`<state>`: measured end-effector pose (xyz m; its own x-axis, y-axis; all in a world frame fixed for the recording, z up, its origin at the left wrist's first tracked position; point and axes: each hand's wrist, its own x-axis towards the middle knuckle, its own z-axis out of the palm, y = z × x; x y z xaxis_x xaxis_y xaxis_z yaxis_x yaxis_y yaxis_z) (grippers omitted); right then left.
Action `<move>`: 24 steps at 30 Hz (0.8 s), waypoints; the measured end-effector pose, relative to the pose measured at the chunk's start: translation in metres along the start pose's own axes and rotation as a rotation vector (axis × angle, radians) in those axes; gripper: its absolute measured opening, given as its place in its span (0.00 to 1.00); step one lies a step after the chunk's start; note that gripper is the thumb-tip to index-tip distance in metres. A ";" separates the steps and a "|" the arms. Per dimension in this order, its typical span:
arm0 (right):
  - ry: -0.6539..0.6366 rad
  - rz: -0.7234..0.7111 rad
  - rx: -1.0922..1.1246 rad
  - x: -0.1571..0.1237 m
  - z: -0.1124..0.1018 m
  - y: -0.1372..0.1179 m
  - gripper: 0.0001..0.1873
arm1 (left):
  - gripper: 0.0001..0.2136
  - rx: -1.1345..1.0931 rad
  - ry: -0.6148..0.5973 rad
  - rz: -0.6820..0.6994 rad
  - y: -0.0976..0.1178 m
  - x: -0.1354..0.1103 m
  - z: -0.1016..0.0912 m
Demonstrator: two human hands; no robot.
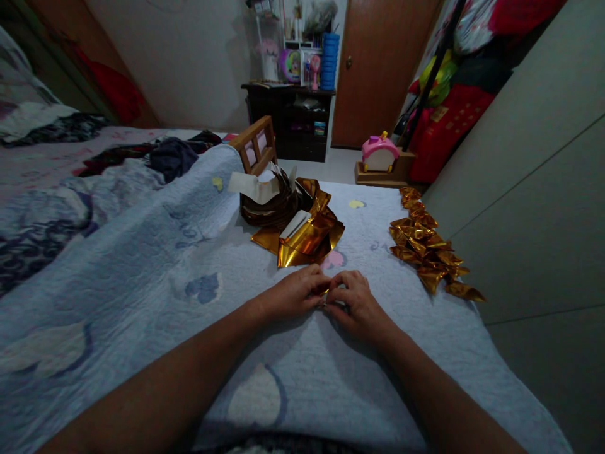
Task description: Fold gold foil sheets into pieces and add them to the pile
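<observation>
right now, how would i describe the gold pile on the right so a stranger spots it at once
Start with the blue quilt. Follow its right edge, alongside the pale panel, to the gold pile. Unlike the larger gold sheets mid-quilt, it is many small pointed pieces in a long heap.

Pale wall (189, 63) — brown door (378, 82)

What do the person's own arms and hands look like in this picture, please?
Both the left arm and the right arm are bare, with no sleeve in view. The left hand and right hand wear no gloves, and no watch or bracelet shows. Any ring is too small to tell.
</observation>
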<state>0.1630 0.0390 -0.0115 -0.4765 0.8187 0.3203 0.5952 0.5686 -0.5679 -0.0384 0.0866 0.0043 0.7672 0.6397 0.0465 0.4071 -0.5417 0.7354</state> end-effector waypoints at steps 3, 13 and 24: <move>-0.032 0.003 -0.002 0.000 0.000 0.000 0.03 | 0.12 -0.001 -0.016 0.005 0.001 0.000 -0.001; -0.020 0.136 -0.055 0.003 0.005 0.000 0.05 | 0.14 -0.001 -0.067 0.027 0.002 -0.001 -0.008; -0.002 0.221 -0.113 0.007 0.009 -0.003 0.05 | 0.12 0.003 -0.108 0.012 0.005 -0.001 -0.012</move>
<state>0.1525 0.0421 -0.0143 -0.3279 0.9241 0.1962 0.7535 0.3811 -0.5357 -0.0426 0.0899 0.0165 0.8209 0.5708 -0.0173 0.3987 -0.5511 0.7330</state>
